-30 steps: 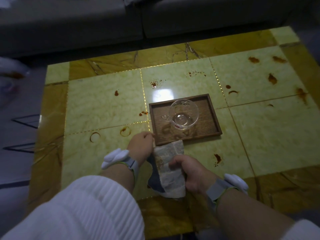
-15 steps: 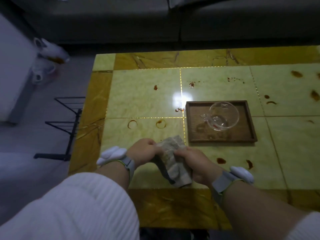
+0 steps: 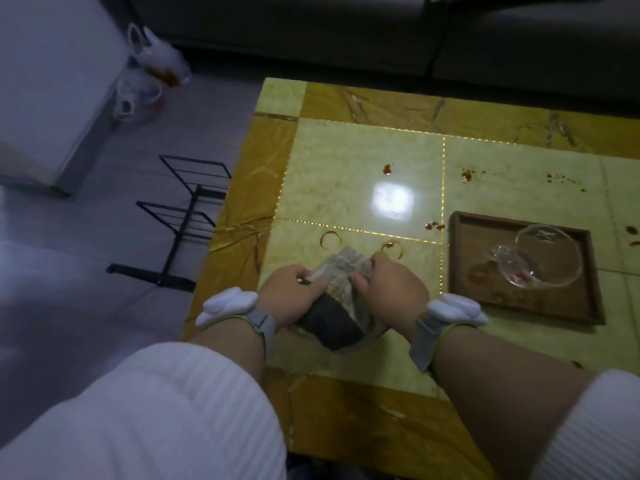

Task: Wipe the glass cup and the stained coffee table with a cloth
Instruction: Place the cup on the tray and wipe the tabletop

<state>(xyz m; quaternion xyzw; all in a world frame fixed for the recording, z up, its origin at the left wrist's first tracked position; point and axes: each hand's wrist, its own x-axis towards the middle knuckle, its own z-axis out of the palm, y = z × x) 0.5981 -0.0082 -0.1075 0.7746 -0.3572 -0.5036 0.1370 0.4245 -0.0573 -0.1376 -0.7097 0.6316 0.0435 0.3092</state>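
pale beige cloth point(image 3: 341, 271), folded, dark on its near end, gripped by both hands at once. left hand point(image 3: 291, 296) has fingers curled round the cloth's left edge; right hand point(image 3: 388, 289) has fingers curled over its right edge. hands sit close together, cloth bunched between them, its far tip sticking up past the knuckles. cannot tell whether the cloth's near end touches the coffee table point(image 3: 346, 174) or hangs just above it.

both wrists carry grey straps with white pods: left wrist band point(image 3: 228, 306), right wrist band point(image 3: 453, 311). white ribbed sleeves point(image 3: 166, 410) pushed up the forearms.

just beyond the grip, two brown ring stains: one point(image 3: 330, 239) beyond the left hand, one point(image 3: 393, 249) right at the right hand's knuckles, near touching. further out from the grip, small red-brown spots point(image 3: 387, 169) and a bright light reflection on the glossy yellow-green top.

to the right of the right hand, apart from it, a dark wooden tray point(image 3: 464, 299) on the table. glass cup point(image 3: 547, 259) lies tipped on its side in the tray, mouth toward the right, a trace of reddish liquid inside. small stain point(image 3: 434, 226) just off the tray's far left corner.

left of the grip, off the table, a black wire rack point(image 3: 187, 216) on the grey floor. far side: dark sofa point(image 3: 311, 29).
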